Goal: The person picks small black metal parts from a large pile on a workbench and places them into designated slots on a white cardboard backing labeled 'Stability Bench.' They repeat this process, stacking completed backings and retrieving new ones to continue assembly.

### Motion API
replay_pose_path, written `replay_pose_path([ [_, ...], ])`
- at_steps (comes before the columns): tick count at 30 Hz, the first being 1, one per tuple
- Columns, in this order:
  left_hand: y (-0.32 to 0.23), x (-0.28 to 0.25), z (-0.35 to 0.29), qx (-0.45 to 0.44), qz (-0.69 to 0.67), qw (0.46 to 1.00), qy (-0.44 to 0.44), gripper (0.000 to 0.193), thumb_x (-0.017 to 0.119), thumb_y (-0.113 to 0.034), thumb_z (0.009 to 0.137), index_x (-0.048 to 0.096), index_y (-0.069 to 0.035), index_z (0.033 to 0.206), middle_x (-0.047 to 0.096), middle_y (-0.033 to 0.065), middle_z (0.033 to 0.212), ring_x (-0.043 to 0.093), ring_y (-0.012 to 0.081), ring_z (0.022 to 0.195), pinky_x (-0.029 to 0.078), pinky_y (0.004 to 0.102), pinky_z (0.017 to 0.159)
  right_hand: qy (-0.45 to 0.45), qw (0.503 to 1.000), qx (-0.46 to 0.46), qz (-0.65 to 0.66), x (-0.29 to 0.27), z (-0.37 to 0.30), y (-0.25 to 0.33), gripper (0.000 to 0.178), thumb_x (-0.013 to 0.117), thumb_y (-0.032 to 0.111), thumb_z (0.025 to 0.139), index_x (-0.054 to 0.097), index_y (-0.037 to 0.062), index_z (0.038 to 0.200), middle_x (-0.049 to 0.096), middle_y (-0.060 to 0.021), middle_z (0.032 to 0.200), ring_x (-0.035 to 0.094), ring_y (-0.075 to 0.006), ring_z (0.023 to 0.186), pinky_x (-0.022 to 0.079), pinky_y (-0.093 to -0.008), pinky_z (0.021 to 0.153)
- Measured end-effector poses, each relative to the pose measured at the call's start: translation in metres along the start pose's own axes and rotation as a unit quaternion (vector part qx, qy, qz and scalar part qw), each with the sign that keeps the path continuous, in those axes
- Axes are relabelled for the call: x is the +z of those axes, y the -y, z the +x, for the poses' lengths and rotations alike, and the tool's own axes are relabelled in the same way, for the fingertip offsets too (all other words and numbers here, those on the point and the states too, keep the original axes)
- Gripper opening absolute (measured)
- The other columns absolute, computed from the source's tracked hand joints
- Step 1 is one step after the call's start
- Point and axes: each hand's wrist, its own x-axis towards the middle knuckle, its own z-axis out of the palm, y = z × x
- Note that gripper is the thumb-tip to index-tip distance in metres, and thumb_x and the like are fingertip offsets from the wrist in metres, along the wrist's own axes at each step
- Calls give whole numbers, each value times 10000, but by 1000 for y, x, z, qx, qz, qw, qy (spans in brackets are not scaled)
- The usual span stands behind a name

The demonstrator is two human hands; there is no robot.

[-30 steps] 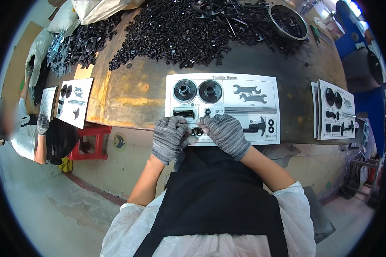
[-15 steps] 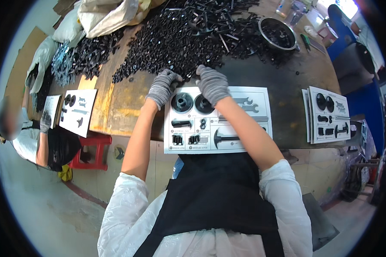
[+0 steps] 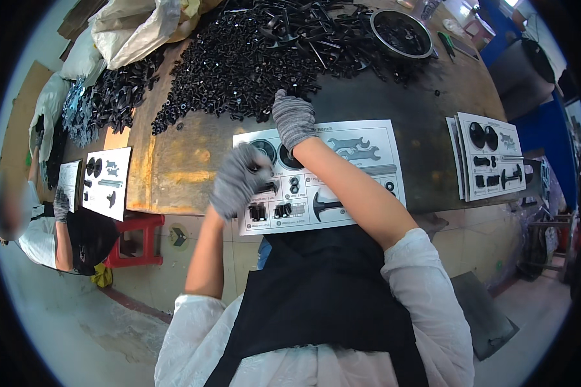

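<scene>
Just beyond the white rectangular card (image 3: 355,129), black metal bolts (image 3: 219,90) sit nearer our grey-gloved right hand (image 3: 294,118) than left hand (image 3: 234,185); both curl, contents unclear.

A white sheet (image 3: 386,138) at the centre bears a printed heading (image 3: 321,129) along its 12 o'clock edge, partly hidden by the right hand (image 3: 295,119), and small captions (image 3: 292,223) beneath pictured parts. Print on the stacked sheets (image 3: 466,151) at 3 o'clock is too small to read; a yellow-and-dark emblem (image 3: 179,237) marks the pale tiling at 8 o'clock.
</scene>
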Motion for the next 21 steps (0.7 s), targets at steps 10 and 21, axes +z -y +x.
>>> replay_pose_path([
  [10, -19, 68, -72, 53, 331, 942, 4, 224, 759, -146, 703, 671, -101, 904, 589, 89, 929, 549, 312, 918, 433, 433, 817, 14, 1000, -7, 2, -10, -7, -7, 355, 598, 102, 888, 543, 64, 1236, 639, -157, 1140, 647, -295, 1072, 587, -413, 738],
  [21, -16, 65, -70, 59, 330, 942, 22, 288, 806, -256, 718, 755, -151, 982, 602, 73, 965, 554, 283, 954, 428, 422, 829, 23, 999, -18, 38, -5, 7, -16, 308, 545, 92, 907, 583, 75, 1212, 633, -169, 1178, 663, -309, 1043, 579, -416, 785],
])
